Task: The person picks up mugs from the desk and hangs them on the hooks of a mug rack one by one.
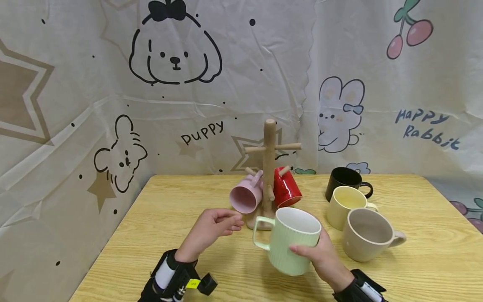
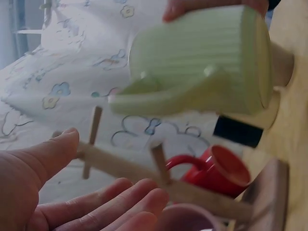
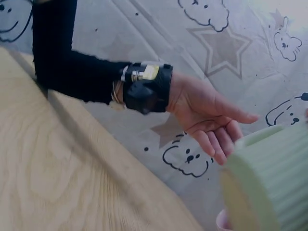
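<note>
My right hand (image 1: 327, 261) grips a pale green ribbed mug (image 1: 292, 247) around its side, thumb across the front. The mug is held above the table, its handle (image 1: 262, 233) pointing left. My left hand (image 1: 215, 228) reaches toward that handle with fingers loosely extended and nothing in them; in the left wrist view its fingers (image 2: 110, 207) are spread apart from the mug. Just behind stands a wooden mug tree (image 1: 269, 167). From its lower pegs hang a pink mug (image 1: 244, 197) on the left and a red mug (image 1: 286, 188) on the right.
On the right side of the table (image 1: 170, 201) a black mug (image 1: 341, 181), a yellow mug (image 1: 341, 207) and a beige mug (image 1: 364, 235) stand close together in a row. The mug tree's upper pegs (image 1: 288, 146) stick out sideways. A printed cloth (image 1: 234, 84) hangs behind.
</note>
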The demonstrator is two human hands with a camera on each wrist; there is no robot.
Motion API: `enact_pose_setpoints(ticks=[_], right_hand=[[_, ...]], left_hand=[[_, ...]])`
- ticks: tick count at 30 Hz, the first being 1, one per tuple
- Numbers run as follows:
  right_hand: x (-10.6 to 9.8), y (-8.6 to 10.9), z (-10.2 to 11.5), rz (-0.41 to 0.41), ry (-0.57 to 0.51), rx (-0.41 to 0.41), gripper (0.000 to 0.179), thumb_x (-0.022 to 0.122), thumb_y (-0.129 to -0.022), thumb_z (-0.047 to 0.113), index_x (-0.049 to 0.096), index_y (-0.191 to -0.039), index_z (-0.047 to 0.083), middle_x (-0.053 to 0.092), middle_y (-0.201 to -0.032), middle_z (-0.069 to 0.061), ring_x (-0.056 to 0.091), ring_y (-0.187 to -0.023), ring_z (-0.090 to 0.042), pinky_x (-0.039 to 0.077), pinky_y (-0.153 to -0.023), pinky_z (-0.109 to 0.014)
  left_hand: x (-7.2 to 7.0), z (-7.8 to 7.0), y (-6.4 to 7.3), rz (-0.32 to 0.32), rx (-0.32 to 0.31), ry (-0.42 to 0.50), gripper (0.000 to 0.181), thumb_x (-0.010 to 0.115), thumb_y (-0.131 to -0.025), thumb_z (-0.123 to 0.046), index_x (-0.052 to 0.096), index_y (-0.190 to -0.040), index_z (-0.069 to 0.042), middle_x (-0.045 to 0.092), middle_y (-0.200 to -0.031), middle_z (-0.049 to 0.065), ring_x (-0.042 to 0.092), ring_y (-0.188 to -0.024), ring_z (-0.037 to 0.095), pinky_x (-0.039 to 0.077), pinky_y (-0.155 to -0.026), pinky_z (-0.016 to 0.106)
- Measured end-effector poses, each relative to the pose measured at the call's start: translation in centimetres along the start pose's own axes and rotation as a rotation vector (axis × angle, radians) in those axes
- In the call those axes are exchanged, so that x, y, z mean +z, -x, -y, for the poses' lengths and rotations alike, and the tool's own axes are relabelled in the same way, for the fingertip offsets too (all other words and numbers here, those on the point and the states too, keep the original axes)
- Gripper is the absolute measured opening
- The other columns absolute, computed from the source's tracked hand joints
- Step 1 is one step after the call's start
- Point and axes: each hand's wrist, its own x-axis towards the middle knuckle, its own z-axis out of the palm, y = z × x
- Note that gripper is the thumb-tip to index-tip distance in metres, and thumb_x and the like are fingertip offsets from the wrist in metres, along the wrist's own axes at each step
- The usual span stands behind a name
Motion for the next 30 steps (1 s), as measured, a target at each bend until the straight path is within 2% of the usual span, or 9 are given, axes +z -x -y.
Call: enact_pose_setpoints(ticks=[3, 6, 9, 11, 16, 18, 24, 25, 30], right_hand=[[0.3, 0.0, -0.3, -0.026, -0.134, -0.151, 0.057, 0.065, -0.073, -0.008, 0.044, -0.122, 0.011, 0.059, -0.105, 0.003, 0.059, -0.092, -0.01, 0.05, -0.077, -0.026], [0.7, -0.2, -0.7, -0.08, -0.221, -0.232, 0.052, 0.061, -0.074, -0.011, 0.048, -0.117, 0.015, 0.061, -0.103, 0.005, 0.06, -0.091, -0.009, 0.05, -0.076, -0.024], [1.0, -0.6, -0.9, -0.142, -0.261, -0.234, 0.049, 0.06, -0.075, -0.011, 0.049, -0.115, 0.016, 0.061, -0.102, 0.006, 0.06, -0.09, -0.008, 0.05, -0.076, -0.024], [1.2, -0.9, -1.0, -0.188, -0.276, -0.207, 0.049, 0.059, -0.076, -0.012, 0.048, -0.114, 0.016, 0.061, -0.101, 0.006, 0.06, -0.089, -0.008, 0.05, -0.076, -0.024], [1.4, -1.9, -1.8, -0.259, -0.262, -0.151, 0.051, 0.064, -0.075, -0.007, 0.045, -0.115, 0.018, 0.059, -0.101, 0.008, 0.059, -0.09, -0.006, 0.05, -0.077, -0.023], [1.3, -2.5, -2.7, -0.247, -0.262, -0.174, 0.051, 0.065, -0.077, -0.004, 0.043, -0.118, 0.017, 0.059, -0.103, 0.008, 0.058, -0.091, -0.007, 0.049, -0.076, -0.023], [1.6, -3.1, -4.0, -0.241, -0.264, -0.17, 0.052, 0.067, -0.077, 0.002, 0.039, -0.12, 0.015, 0.058, -0.102, 0.008, 0.058, -0.089, -0.006, 0.049, -0.076, -0.023], [1.8, -3.0, -3.9, -0.259, -0.258, -0.149, 0.054, 0.069, -0.075, 0.004, 0.039, -0.118, 0.016, 0.058, -0.101, 0.009, 0.058, -0.089, -0.005, 0.049, -0.076, -0.023], [1.7, -3.3, -4.8, -0.246, -0.286, -0.25, 0.053, 0.069, -0.077, 0.003, 0.041, -0.12, 0.014, 0.058, -0.103, 0.007, 0.059, -0.089, -0.005, 0.05, -0.075, -0.022]], left_hand=[[-1.2, -0.3, 0.1, -0.03, 0.02, -0.01, 0.041, 0.059, -0.089, -0.034, 0.062, -0.11, 0.002, 0.068, -0.099, 0.017, 0.066, -0.09, 0.021, 0.052, -0.082, 0.033], [-1.9, -0.5, 0.2, -0.035, 0.041, -0.021, 0.042, 0.058, -0.089, -0.034, 0.062, -0.109, 0.002, 0.068, -0.1, 0.016, 0.066, -0.09, 0.02, 0.052, -0.083, 0.033], [-2.0, -0.5, 0.0, -0.029, 0.053, -0.034, 0.04, 0.058, -0.09, -0.033, 0.063, -0.108, 0.002, 0.068, -0.099, 0.016, 0.066, -0.09, 0.019, 0.052, -0.083, 0.033], [-1.9, -0.4, -0.1, -0.021, 0.06, -0.038, 0.038, 0.057, -0.09, -0.032, 0.064, -0.106, 0.001, 0.068, -0.098, 0.016, 0.066, -0.09, 0.019, 0.052, -0.083, 0.034], [-1.5, 0.1, 0.0, 0.002, 0.056, -0.052, 0.036, 0.058, -0.09, -0.033, 0.066, -0.103, 0.0, 0.068, -0.097, 0.016, 0.066, -0.091, 0.019, 0.052, -0.083, 0.033], [-1.4, 0.2, 0.0, 0.005, 0.056, -0.062, 0.037, 0.057, -0.09, -0.034, 0.066, -0.103, -0.001, 0.069, -0.097, 0.015, 0.066, -0.091, 0.018, 0.052, -0.082, 0.033], [-1.3, 0.5, 0.1, 0.007, 0.046, -0.075, 0.036, 0.057, -0.09, -0.033, 0.067, -0.103, -0.001, 0.07, -0.094, 0.013, 0.066, -0.09, 0.017, 0.052, -0.082, 0.034], [-1.3, 0.5, 0.1, 0.01, 0.043, -0.078, 0.036, 0.057, -0.09, -0.033, 0.067, -0.103, -0.001, 0.07, -0.093, 0.013, 0.066, -0.09, 0.017, 0.052, -0.082, 0.034], [-1.1, 0.3, -0.1, 0.027, 0.038, -0.099, 0.035, 0.058, -0.09, -0.034, 0.067, -0.102, -0.003, 0.07, -0.091, 0.011, 0.065, -0.09, 0.016, 0.052, -0.082, 0.034]])
